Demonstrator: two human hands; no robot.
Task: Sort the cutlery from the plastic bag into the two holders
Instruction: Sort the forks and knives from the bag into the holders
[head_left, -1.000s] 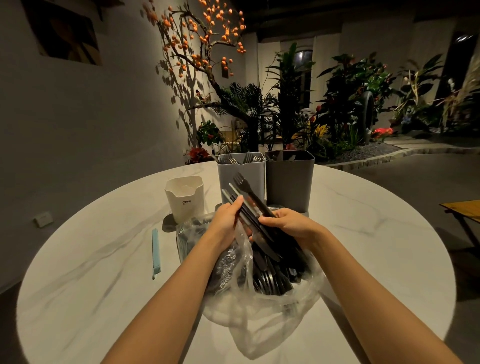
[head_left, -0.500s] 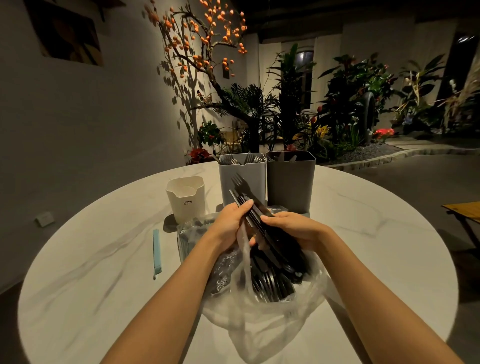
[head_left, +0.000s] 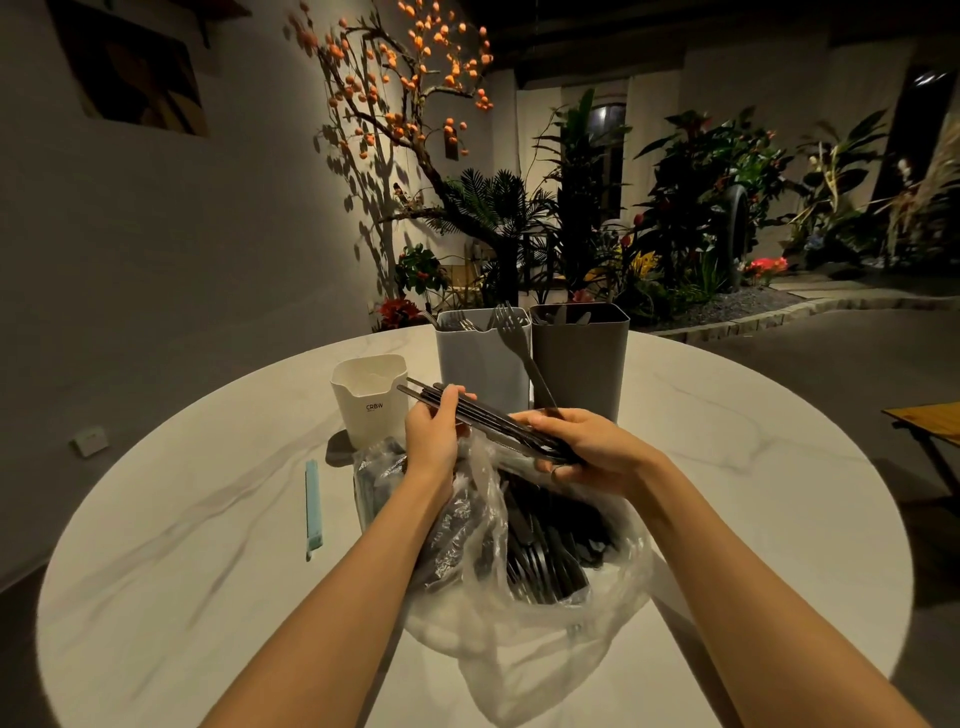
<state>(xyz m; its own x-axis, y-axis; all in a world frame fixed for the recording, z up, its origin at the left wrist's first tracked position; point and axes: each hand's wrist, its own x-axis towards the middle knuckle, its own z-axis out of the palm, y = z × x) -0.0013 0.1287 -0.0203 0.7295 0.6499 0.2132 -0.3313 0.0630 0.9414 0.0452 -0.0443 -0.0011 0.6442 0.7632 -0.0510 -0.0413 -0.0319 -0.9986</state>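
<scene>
Over the bag (head_left: 519, 613) at table (head_left: 208, 597) centre, both hands share one bundle (head_left: 493, 415) of dark cutlery: the left hand (head_left: 434, 436) curls round its 10 o'clock end, the right hand (head_left: 587, 447) clamps its 4 o'clock end, a fork (head_left: 519, 348) poking up toward 12. Behind, at 12 o'clock, stand the light holder (head_left: 483, 358) and dark holder (head_left: 576, 358), touching, both already holding some pieces. Stiff, smooth and probably heavy in a bunch, these should be gripped mid-handle, clear of tines and blades; the bag is limp and gives no support.
</scene>
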